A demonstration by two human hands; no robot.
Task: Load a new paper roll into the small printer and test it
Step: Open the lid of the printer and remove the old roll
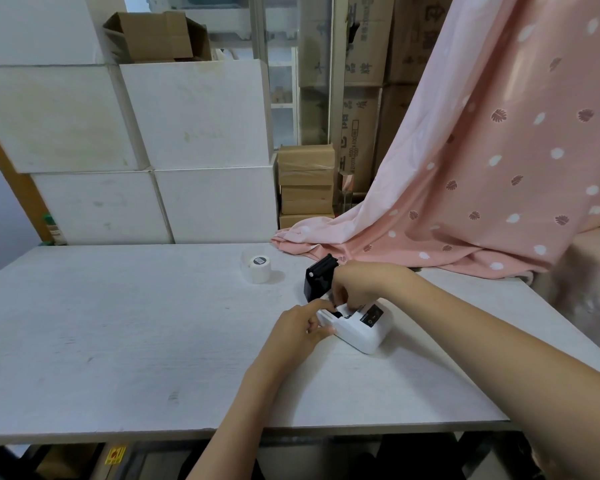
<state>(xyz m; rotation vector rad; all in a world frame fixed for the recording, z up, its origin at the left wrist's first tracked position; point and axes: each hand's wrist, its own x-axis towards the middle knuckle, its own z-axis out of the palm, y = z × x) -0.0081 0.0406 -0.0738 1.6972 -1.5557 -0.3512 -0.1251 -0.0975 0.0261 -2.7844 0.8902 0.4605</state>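
Note:
A small white printer [364,332] lies on the white table [118,341] with its black lid [317,278] swung up and open. My left hand [300,329] grips the printer's near left end, index finger stretched along its top edge. My right hand [355,284] reaches down from above, fingertips pinched inside the open paper bay; what they pinch is hidden. A new white paper roll [258,269] in clear wrap stands upright on the table, to the left beyond the printer, untouched.
A pink patterned cloth [482,168] drapes onto the table's far right corner just behind the printer. White boxes [194,116] and brown cartons [306,183] are stacked behind the table. The table's front edge runs close to my body.

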